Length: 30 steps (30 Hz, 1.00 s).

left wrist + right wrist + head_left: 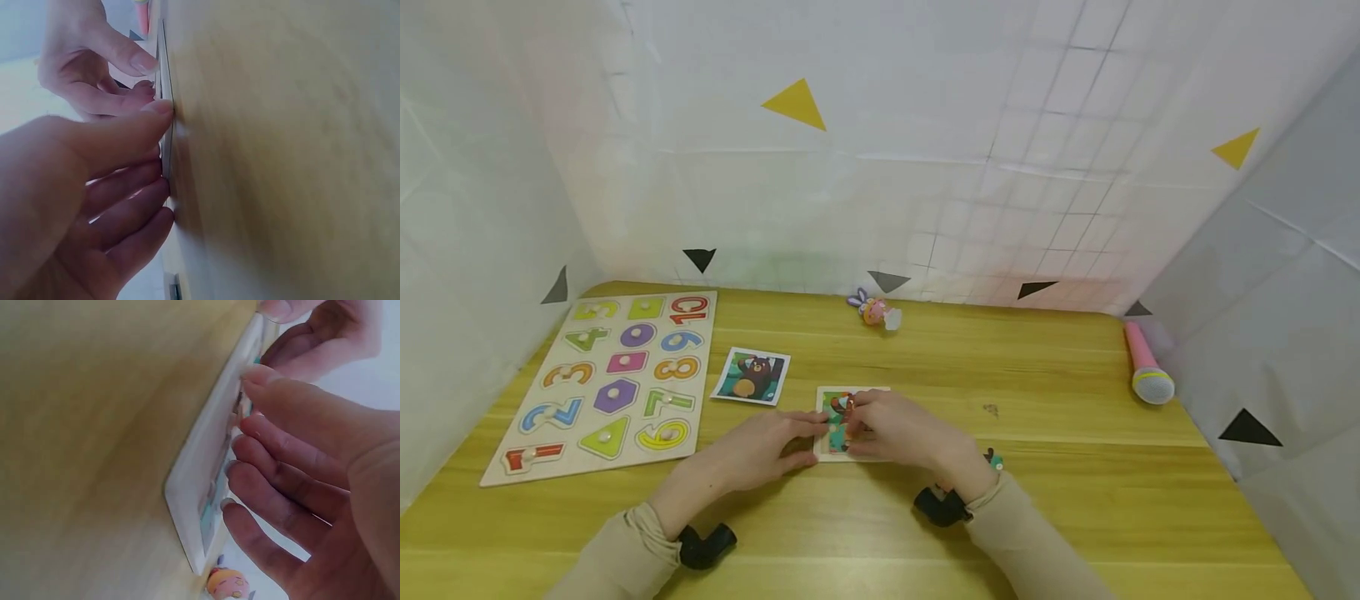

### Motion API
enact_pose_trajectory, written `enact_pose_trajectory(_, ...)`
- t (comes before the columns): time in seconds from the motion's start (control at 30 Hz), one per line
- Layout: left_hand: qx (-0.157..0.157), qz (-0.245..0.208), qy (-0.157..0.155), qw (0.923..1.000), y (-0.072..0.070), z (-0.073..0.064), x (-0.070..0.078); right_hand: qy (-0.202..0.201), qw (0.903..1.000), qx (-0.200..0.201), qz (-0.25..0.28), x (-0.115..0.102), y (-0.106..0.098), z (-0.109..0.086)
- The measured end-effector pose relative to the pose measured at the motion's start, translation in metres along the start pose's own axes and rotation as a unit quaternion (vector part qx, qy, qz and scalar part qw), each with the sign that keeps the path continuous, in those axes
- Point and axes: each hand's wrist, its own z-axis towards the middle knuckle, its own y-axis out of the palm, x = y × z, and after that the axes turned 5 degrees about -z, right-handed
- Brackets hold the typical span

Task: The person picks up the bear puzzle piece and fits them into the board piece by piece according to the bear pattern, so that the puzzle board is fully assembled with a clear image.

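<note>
A small square picture puzzle board [850, 458] with a pale rim lies on the wooden table. Teal and red picture pieces [837, 437] show inside it, partly covered by fingers. My left hand [752, 450] rests its fingertips and thumb along the board's left edge and near corner. Over the middle of the board, my right hand [904, 429] pinches a puzzle piece [242, 406] between thumb and fingertips; most of that piece is hidden. A bear picture card [752, 377] lies just beyond the left hand. Colourful loose pieces [994, 460] peek out beside the right wrist.
A wooden number and shape board [617, 375] takes up the table's left side. A bunny-eared toy [874, 312] lies near the back wall, and a pink toy microphone [1146, 367] at the right edge. White sheeting [895, 192] encloses the back and sides.
</note>
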Motion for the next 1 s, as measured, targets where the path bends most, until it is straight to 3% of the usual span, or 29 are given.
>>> enact_pose_trajectory(0.17,-0.006,-0.026,-0.009,0.9996,-0.001,0.000,-0.003,0.002,0.9998,0.021,-0.002,-0.001,0.005,0.002)
enact_pose_trajectory(0.33,-0.009,-0.016,-0.014,0.9997,-0.002,0.000,-0.005,0.006,0.9996,0.029,0.002,-0.002,0.008,0.003)
enact_pose_trajectory(0.6,-0.032,-0.033,0.011,0.9989,-0.003,-0.004,-0.007,0.018,0.9988,0.025,0.037,-0.002,0.011,0.003)
enact_pose_trajectory(1.0,-0.048,-0.012,0.022,0.9985,-0.004,-0.004,-0.004,-0.008,0.9979,0.021,0.061,-0.002,0.008,0.002)
